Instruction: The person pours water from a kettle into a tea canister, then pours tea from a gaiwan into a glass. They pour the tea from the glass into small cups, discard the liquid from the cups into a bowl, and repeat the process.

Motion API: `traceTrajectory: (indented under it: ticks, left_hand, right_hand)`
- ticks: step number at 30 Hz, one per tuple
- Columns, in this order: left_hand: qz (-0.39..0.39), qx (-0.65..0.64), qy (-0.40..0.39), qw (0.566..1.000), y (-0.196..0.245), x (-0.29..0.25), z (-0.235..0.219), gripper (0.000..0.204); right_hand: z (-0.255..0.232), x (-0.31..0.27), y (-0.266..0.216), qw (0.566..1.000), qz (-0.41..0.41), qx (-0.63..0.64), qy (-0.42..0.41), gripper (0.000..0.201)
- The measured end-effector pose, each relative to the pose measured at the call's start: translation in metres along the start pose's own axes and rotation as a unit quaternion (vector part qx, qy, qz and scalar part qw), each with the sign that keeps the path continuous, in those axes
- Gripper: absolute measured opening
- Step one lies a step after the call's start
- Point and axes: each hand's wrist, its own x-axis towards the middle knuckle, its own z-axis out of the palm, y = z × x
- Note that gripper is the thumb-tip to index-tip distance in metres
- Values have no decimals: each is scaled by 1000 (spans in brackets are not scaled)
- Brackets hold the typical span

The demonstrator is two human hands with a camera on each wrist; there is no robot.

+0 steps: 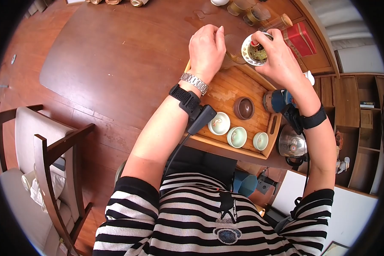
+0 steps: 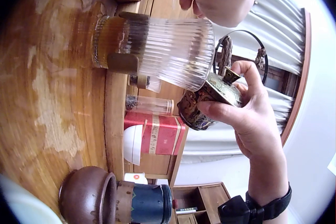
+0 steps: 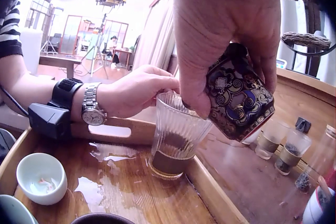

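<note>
My right hand (image 1: 281, 59) pinches a dark, gold-patterned gaiwan (image 3: 239, 100) at its rim and lid. It tilts the gaiwan toward a ribbed glass pitcher (image 2: 173, 50), close by the pitcher's mouth. Brown liquid shows in the bottom of the pitcher, which stands on the wooden tray (image 1: 226, 91) and has a brown band round its lower part. On the other side of the pitcher is my left hand (image 1: 207, 49), fingers loosely bent, right at the rim in the right wrist view. Nothing shows in its grasp.
Three pale green cups (image 1: 237, 137) and a brown bowl (image 1: 243, 108) stand on the wet tray. Beside its right edge are a blue canister (image 2: 149, 203) and a metal kettle (image 1: 292, 143). Past the tray stand a red box (image 1: 301, 39) and banded glasses (image 3: 290, 155).
</note>
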Motion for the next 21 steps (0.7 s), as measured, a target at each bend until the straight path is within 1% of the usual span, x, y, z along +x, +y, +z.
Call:
traceTrajectory:
  ticks: [7, 16, 21]
  left_hand:
    - [5, 8, 3, 1000, 0, 0, 0, 20]
    - [10, -2, 6, 1000, 1, 0, -1, 20]
    - [10, 5, 4, 1000, 1, -1, 0, 20]
  right_hand:
    - [-1, 1, -4, 1000, -10, -21, 2, 54]
    - [-7, 3, -13, 998, -10, -60, -25, 55]
    - [-9, 4, -17, 996, -29, -74, -37, 57]
